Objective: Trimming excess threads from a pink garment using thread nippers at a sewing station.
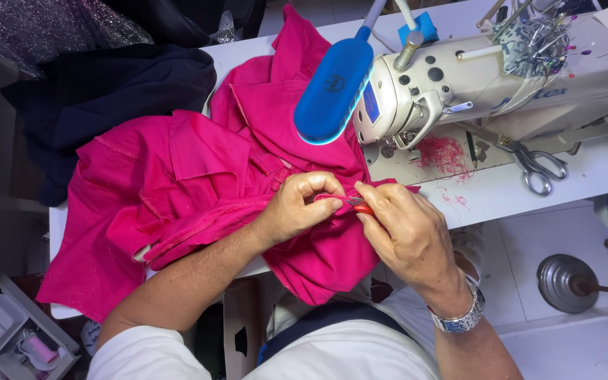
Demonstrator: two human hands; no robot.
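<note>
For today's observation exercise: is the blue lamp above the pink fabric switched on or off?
On. The blue lamp shows a bright glowing rim along its lower edge, just above the pink fabric and beside the sewing machine.

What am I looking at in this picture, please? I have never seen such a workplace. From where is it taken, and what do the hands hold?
The camera sits on the person's head and looks down. The left hand pinches a fold of bright pink cloth. The right hand holds a small red-handled tool at that fold; its exact kind is hard to tell. Behind stands a cream sewing machine with a blue lamp on a white table. Scissors and pink thread scraps lie beside it, dark cloth further left.
</note>
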